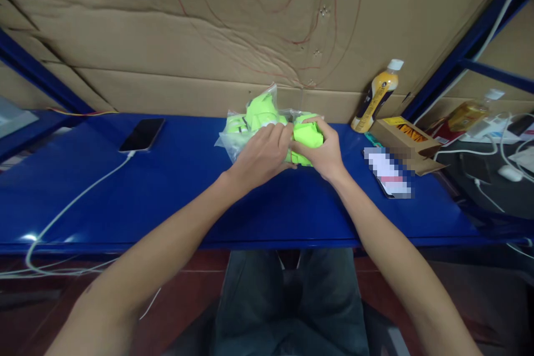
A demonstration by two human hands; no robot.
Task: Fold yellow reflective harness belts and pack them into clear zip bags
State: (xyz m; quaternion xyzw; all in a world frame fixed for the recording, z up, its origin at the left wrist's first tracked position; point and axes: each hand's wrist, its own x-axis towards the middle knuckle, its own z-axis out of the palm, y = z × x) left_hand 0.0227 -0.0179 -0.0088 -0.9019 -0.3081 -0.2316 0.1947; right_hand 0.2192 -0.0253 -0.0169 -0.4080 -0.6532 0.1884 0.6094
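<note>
Bright yellow-green folded cloth [262, 109] with grey strips lies in clear plastic bags [233, 142] near the back of the blue table. It looks like reflective vests, though the exact kind is hard to make out. My left hand [265, 150] is closed at the middle of the pile, its fingers pinching the edge of a clear bag. Beside it, my right hand [325, 150] wraps round a yellow-green cloth bundle [307, 133] in its plastic, thumb in front and fingers over the top. Both hands nearly touch. Their fingertips are partly hidden.
A phone [142, 134] with a white cable lies left on the blue table [167, 194]. To the right stand a yellow drink bottle [377, 94], an open cardboard box [411, 142] and a second phone [387, 172]. A cardboard panel [167, 50] closes off the back.
</note>
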